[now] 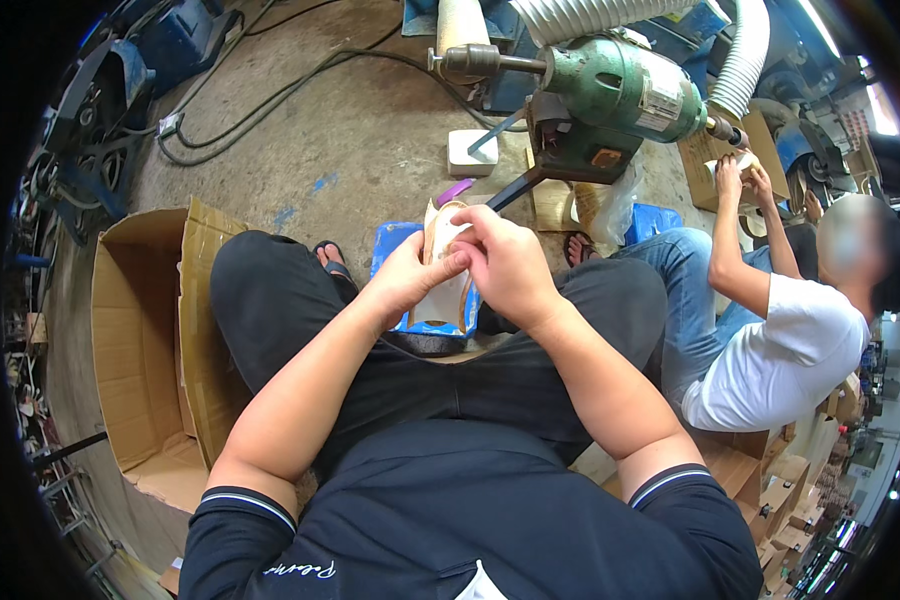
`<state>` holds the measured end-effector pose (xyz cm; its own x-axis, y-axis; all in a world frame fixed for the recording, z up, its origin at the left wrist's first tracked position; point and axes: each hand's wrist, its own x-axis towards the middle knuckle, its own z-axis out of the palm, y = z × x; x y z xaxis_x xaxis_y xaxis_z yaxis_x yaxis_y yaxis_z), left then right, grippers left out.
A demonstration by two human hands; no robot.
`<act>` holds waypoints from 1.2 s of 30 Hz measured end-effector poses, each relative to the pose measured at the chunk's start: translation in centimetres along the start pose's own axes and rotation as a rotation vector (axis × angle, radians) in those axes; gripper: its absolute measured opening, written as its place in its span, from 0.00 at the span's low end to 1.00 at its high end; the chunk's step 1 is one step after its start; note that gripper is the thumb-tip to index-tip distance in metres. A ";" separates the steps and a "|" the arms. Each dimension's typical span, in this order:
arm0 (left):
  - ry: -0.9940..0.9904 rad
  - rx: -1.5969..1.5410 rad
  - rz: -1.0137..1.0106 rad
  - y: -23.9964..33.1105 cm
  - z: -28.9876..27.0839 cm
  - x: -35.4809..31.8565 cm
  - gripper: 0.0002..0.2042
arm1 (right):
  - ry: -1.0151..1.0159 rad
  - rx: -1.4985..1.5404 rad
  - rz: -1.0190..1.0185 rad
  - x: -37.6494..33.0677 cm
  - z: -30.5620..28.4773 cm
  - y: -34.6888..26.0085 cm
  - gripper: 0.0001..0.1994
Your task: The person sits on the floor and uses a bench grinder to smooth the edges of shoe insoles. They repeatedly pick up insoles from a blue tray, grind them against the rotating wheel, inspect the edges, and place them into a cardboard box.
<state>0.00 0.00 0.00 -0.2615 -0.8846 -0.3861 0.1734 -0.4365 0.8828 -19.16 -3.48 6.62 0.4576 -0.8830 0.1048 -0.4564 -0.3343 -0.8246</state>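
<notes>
Between my knees, both hands hold a pale, cream-and-tan curved piece (444, 232), whose kind I cannot make out. My left hand (417, 272) grips its near left side, the thumb pointing right. My right hand (510, 262) is bent over its right side, fingers curled and pressed against it close to the left thumb. Part of the piece is hidden behind the fingers. Beneath the hands is a blue tray (384, 245) with a whitish sheet or piece (438, 302) in it. A purple strip-like thing (457, 190) shows just beyond the piece.
A green motor (625, 88) with spindles at both ends stands ahead on the right. An open cardboard box (140, 340) is at my left. Cables (300, 85) cross the floor. At the right a seated co-worker (785, 340) holds a pale piece near the spindle.
</notes>
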 end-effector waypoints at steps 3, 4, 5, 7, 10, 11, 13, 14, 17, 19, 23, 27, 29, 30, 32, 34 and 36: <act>0.056 0.055 0.043 -0.2 1.1 0.1 0.41 | 0.036 0.172 0.094 -0.6 -0.9 0.8 0.11; 0.098 0.111 0.071 -0.1 0.8 0.1 0.40 | 0.028 0.229 0.097 -0.4 -0.7 0.8 0.11; 0.139 0.158 0.094 0.1 0.6 0.1 0.39 | 0.020 0.278 0.111 -0.2 -0.7 0.8 0.11; 0.191 0.255 0.121 -0.3 0.9 0.0 0.36 | 0.020 0.234 0.060 -0.6 -0.8 0.7 0.11; 0.262 0.346 0.128 -0.6 0.2 0.4 0.31 | 0.017 0.214 0.032 -1.1 -0.6 0.3 0.10; 0.287 0.360 0.098 -0.7 0.0 0.6 0.30 | 0.017 0.192 0.010 -1.2 -0.5 0.2 0.09; 0.291 0.308 0.110 -0.8 -0.3 0.6 0.29 | 0.037 0.171 -0.027 -1.3 -0.1 0.0 0.09; 0.292 0.271 0.104 -0.8 -0.2 0.5 0.28 | 0.057 0.171 -0.041 -1.3 0.1 -0.2 0.09; 0.349 0.303 0.111 -0.5 0.0 0.4 0.29 | 0.053 0.053 -0.181 -1.6 0.1 -1.1 0.09; 0.381 0.437 0.109 -0.2 -0.1 0.0 0.29 | -0.016 0.038 -0.247 -2.0 0.0 -2.4 0.10; 0.451 0.664 0.077 0.0 0.1 -0.3 0.30 | -0.400 0.307 -0.074 -3.7 0.3 -6.7 0.13; 0.407 1.105 0.068 -0.4 1.0 -0.9 0.30 | -0.569 0.261 -0.428 -4.7 0.4 -10.3 0.18; 0.322 1.176 0.097 -0.4 1.2 -1.7 0.28 | -0.554 0.131 -0.339 -4.3 -1.1 -10.2 0.16; 0.287 1.200 0.142 -0.2 1.4 -2.1 0.28 | -0.473 0.038 -0.276 -3.2 -2.2 -9.3 0.15; 0.245 1.230 0.254 0.4 1.8 -3.0 0.29 | -0.153 0.150 -0.114 -0.2 -3.6 -6.3 0.10; 0.212 1.247 0.464 1.7 1.7 -3.6 0.32 | -0.009 0.460 0.253 2.7 -4.7 -2.4 0.05; 0.225 1.290 0.677 2.9 1.6 -4.3 0.33 | -0.012 0.558 0.352 3.0 -5.8 1.5 0.03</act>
<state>0.13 2.76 4.62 -0.3068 -0.9149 0.2624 -0.7789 0.3997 0.4832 -22.89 -8.54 8.97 0.3628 -0.9037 -0.2272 -0.1177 0.1974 -0.9732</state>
